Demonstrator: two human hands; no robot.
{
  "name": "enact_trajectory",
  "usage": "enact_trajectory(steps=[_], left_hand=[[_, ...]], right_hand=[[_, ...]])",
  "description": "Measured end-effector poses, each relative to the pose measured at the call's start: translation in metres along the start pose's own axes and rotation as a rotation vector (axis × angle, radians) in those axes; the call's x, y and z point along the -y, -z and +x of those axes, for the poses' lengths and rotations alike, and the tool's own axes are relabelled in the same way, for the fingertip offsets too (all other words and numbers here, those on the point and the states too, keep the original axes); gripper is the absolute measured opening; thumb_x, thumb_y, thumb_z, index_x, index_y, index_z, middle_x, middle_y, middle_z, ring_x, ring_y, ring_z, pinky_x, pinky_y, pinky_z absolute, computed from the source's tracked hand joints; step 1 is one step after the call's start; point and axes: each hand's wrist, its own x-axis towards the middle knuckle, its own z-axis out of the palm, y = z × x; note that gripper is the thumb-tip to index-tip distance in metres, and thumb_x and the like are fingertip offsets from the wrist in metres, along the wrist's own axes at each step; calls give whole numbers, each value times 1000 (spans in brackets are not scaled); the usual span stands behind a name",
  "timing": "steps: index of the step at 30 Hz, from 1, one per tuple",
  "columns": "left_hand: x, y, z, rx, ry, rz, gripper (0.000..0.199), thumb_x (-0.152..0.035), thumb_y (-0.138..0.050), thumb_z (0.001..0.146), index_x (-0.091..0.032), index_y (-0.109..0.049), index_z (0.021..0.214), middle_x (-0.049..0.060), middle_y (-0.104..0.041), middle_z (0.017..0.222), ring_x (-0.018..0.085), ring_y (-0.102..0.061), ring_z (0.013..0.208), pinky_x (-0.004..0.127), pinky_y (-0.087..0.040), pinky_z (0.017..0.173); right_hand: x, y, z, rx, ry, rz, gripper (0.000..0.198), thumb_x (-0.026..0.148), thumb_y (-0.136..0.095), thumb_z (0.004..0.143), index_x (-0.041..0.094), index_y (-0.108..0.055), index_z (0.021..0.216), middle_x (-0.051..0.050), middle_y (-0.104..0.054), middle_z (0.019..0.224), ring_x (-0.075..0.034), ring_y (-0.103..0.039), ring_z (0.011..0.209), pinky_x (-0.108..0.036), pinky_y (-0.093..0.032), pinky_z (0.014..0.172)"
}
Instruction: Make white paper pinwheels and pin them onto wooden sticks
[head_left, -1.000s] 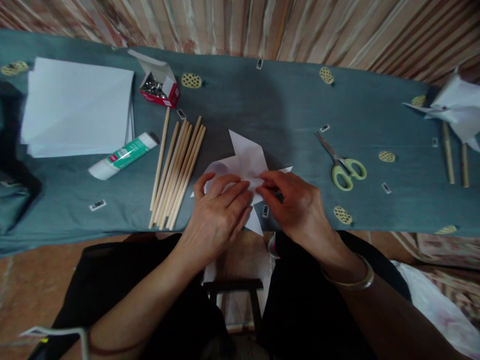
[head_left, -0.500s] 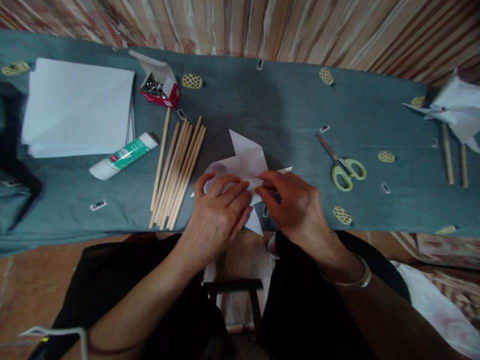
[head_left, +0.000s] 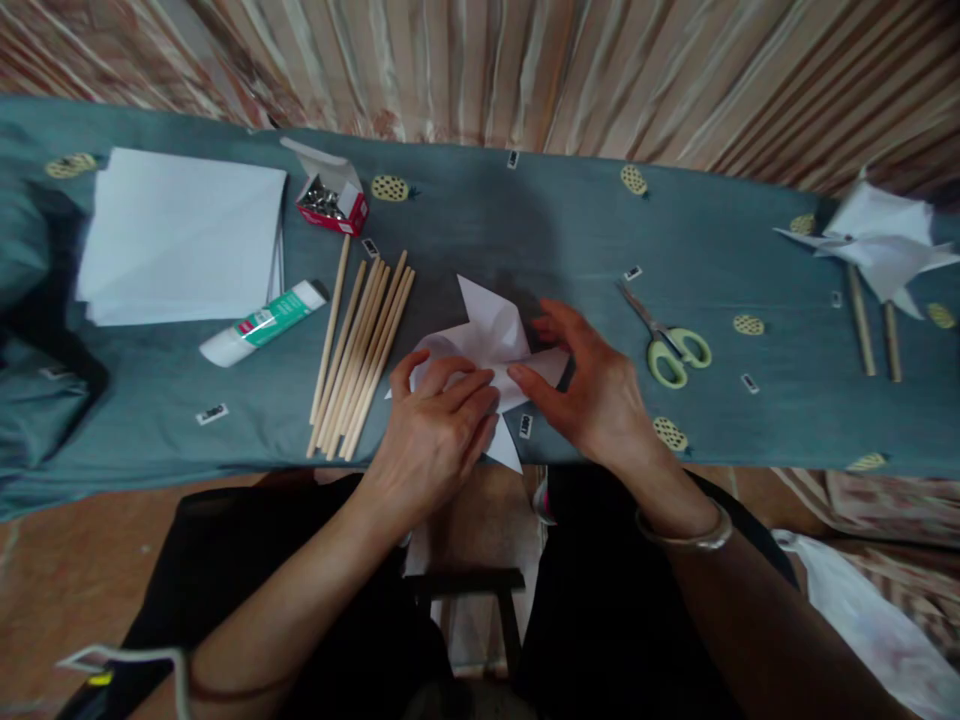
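Observation:
A white paper pinwheel (head_left: 495,318) with folded points lies at the table's front edge between my hands. My left hand (head_left: 435,415) bends over its left side, fingertips pressed together on the paper near the middle and holding it down. My right hand (head_left: 592,385) is at the pinwheel's right side, thumb at the paper near the middle and fingers raised apart from it. One paper flap stands between that thumb and the fingers. What lies beneath my left fingers is hidden.
Left of my hands are several wooden sticks (head_left: 364,350), a glue tube (head_left: 262,322), an open red box (head_left: 334,208) of small metal pieces and stacked white paper (head_left: 180,235). Green-handled scissors (head_left: 667,340) lie right. Far right are finished-looking paper pinwheels (head_left: 874,235) on sticks.
My right hand has opened from a pinch near the pinwheel's middle, its fingers spreading up and away. My left hand stays on the paper. The view has shifted slightly.

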Motion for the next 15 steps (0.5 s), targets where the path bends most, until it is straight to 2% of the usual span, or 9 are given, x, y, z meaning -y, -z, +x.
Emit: enact_trajectory(steps=[3,6,10,15], left_hand=[[-1,0,0,6,9,-12,16,-21,-54,93,-19,-65,104,3,-72,116,26,-59,111,55,-34,104],[-2,0,-1,9,18,-21,16,-20,-53,93,-20,-65,103,4,-72,117,26,-59,112,56,-34,104],[-2,-2,-2,8,20,-10,15,-21,-53,93,-20,-65,103,4,-72,118,26,-59,112,55,-35,103],[-1,-3,-3,-13,-2,-5,16,-21,-53,93,-19,-65,103,4,-72,117,26,-58,112,54,-36,103]], right_hand=[[3,-2,9,66,-33,33,71,30,-69,77,13,-43,141,-11,-71,113,-27,-66,105,-43,-52,94],[4,-2,19,106,-77,70,75,24,-70,73,14,-42,141,-8,-73,107,-24,-69,98,-40,-54,91],[3,-3,28,195,-123,133,76,25,-69,72,12,-41,142,-7,-75,104,-23,-71,91,-39,-55,87],[6,-5,34,217,-118,103,72,21,-69,70,14,-47,139,-5,-76,100,-23,-71,89,-37,-54,83]])
